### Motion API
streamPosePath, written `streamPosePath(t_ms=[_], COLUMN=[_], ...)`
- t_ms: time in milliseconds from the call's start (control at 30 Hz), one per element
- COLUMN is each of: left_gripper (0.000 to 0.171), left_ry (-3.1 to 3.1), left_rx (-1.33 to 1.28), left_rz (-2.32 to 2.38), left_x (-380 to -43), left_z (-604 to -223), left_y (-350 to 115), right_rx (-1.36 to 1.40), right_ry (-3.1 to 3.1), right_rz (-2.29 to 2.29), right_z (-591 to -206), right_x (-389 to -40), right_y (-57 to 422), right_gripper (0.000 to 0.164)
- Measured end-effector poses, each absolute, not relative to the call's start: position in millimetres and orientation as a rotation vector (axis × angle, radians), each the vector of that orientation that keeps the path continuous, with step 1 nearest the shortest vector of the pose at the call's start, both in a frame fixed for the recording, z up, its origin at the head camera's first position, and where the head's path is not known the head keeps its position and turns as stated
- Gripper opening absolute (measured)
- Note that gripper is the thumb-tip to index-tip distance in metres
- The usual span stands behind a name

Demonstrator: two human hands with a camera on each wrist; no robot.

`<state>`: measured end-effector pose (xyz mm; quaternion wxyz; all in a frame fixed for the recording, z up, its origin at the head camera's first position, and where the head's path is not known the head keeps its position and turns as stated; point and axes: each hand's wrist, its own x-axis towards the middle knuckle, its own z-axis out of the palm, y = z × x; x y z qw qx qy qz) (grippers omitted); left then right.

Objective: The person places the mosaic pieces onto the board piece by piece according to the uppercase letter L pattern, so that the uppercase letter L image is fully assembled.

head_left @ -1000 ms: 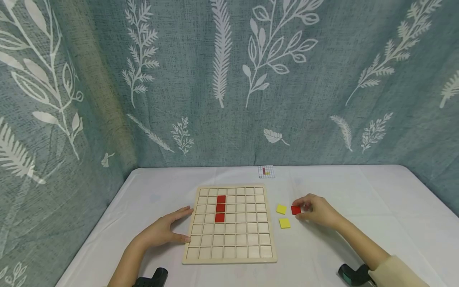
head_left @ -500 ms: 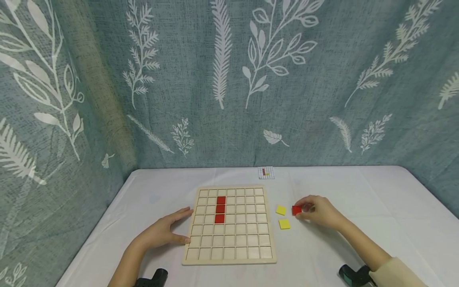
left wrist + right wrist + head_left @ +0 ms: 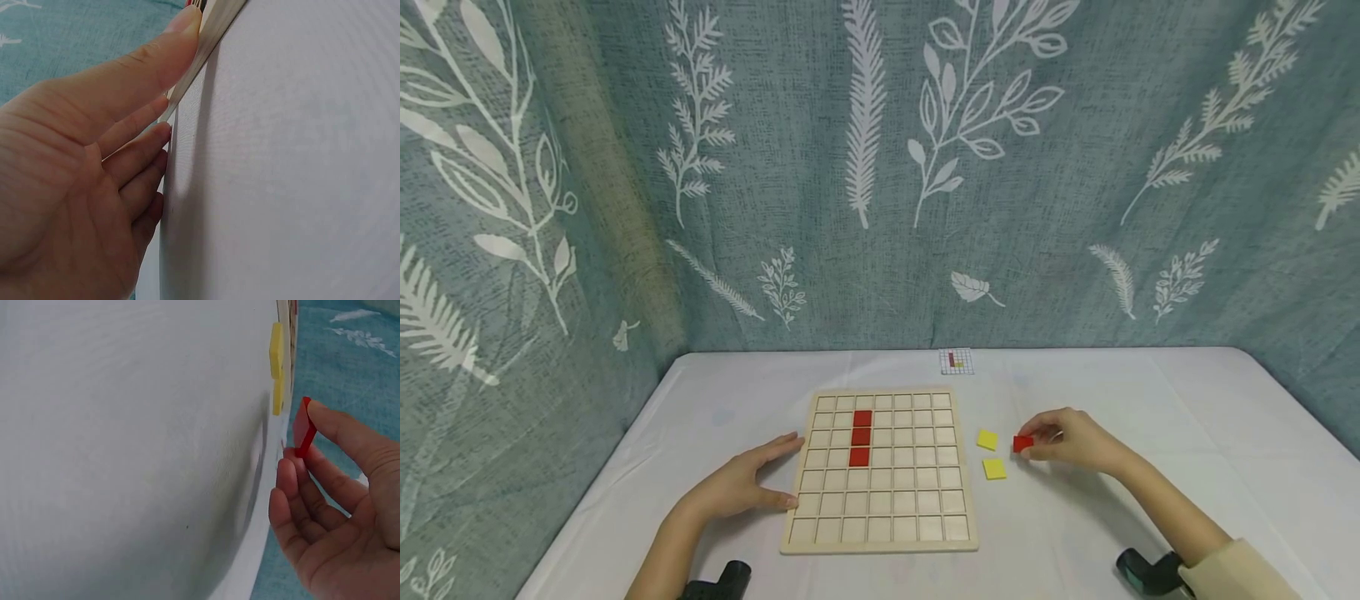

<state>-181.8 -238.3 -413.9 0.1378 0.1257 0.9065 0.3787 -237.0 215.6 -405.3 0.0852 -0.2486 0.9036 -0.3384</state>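
Observation:
Between thumb and fingers my right hand (image 3: pixel 1071 439) pinches a red square tile (image 3: pixel 1022 443). The right wrist view shows this tile (image 3: pixel 304 428) tilted and clear of the white tabletop. Two yellow square tiles (image 3: pixel 987 439) lie on the cloth just left of that hand. My left hand (image 3: pixel 737 485) rests at the left edge of a pale wooden grid board (image 3: pixel 880 547), thumb and fingers spread along the rim. In the left wrist view its thumb (image 3: pixel 159 59) touches the board's edge. Three red tiles (image 3: pixel 861 437) fill squares in one column of the board.
A small printed grid card (image 3: pixel 957 361) with red and yellow marks lies behind the board, near the table's back edge. White cloth covers the table (image 3: pixel 1105 375). A teal leaf-patterned curtain (image 3: pixel 880 275) hangs behind and at the sides.
My right hand has drawn slightly to the right with the red tile, which is now tilted differently. My left hand and the board have stayed in place.

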Motion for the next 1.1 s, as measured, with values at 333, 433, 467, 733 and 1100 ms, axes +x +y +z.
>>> streamPosePath(t_ms=[333, 433, 467, 733, 1100], left_gripper=[0.087, 0.086, 0.086, 0.086, 0.087], left_ry=[2.614, 2.61, 2.609, 2.604, 2.616], left_rx=[0.357, 0.358, 0.36, 0.364, 0.364], left_rz=[1.101, 1.106, 1.108, 1.11, 1.107], left_x=[-182.4, -182.0, -181.9, -182.7, -183.6], left_z=[-413.5, -413.3, -413.3, -413.9, -415.4], left_y=[-239.0, -238.9, -238.9, -238.3, -239.6], right_rx=[-0.776, -0.816, -0.835, -0.967, -1.064], right_ry=[2.676, 2.675, 2.672, 2.569, 2.515], right_rz=[-1.049, -1.057, -1.058, -1.135, -1.16], right_z=[-402.4, -402.4, -402.4, -397.8, -396.5], right_x=[-235.5, -237.2, -237.8, -237.0, -232.1], right_y=[193.4, 181.0, 176.6, 138.1, 95.1], right_gripper=[0.027, 0.026, 0.025, 0.021, 0.022])
